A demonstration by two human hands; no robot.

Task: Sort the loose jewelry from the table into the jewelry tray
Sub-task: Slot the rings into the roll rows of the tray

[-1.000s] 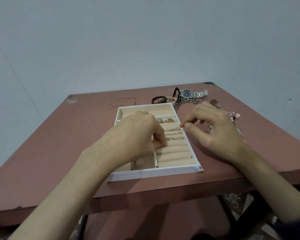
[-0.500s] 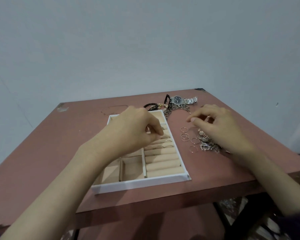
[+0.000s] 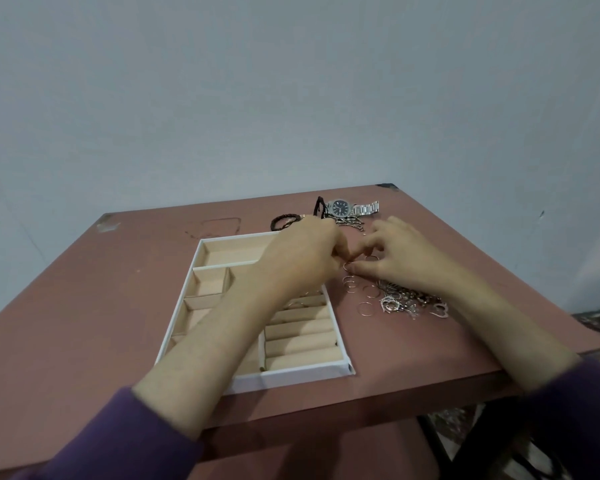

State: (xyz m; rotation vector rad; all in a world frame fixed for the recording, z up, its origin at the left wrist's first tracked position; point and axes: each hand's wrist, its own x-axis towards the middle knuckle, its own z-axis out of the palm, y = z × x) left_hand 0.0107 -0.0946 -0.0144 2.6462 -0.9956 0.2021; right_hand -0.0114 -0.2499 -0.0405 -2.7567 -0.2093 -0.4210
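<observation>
Beige velvet lines the white-rimmed rectangular jewelry tray [image 3: 291, 377], which sits at the near middle of the reddish-brown table [image 3: 101, 306]. The left hand [image 3: 302, 258] reaches across the tray's far right corner, and its curled fingers meet the right hand [image 3: 406, 258] just right of the tray's rim. The right hand's fingertips [image 3: 357, 269] pinch a thin gold-coloured wire ring [image 3: 349, 266]. Whether the left hand also has hold of it cannot be told, since its fingertips are bunched and partly hidden.

More loose thin rings [image 3: 351, 283] lie on the table just beside the tray. A tangle of silver chains and pendants [image 3: 400, 303] lies to their right, under the right wrist. A silver wristwatch with a dark dial [image 3: 340, 207] and a dark braided bracelet [image 3: 284, 221] rest at the far edge.

This looks like the ring-sorting step, with a ring passing between the hands or being freed. Next, the ring should be carried left and pushed into a slot of the padded ring rolls [image 3: 302, 341], where a few rings seem to sit already. It is small and slippery, so the pinch must be firm.
</observation>
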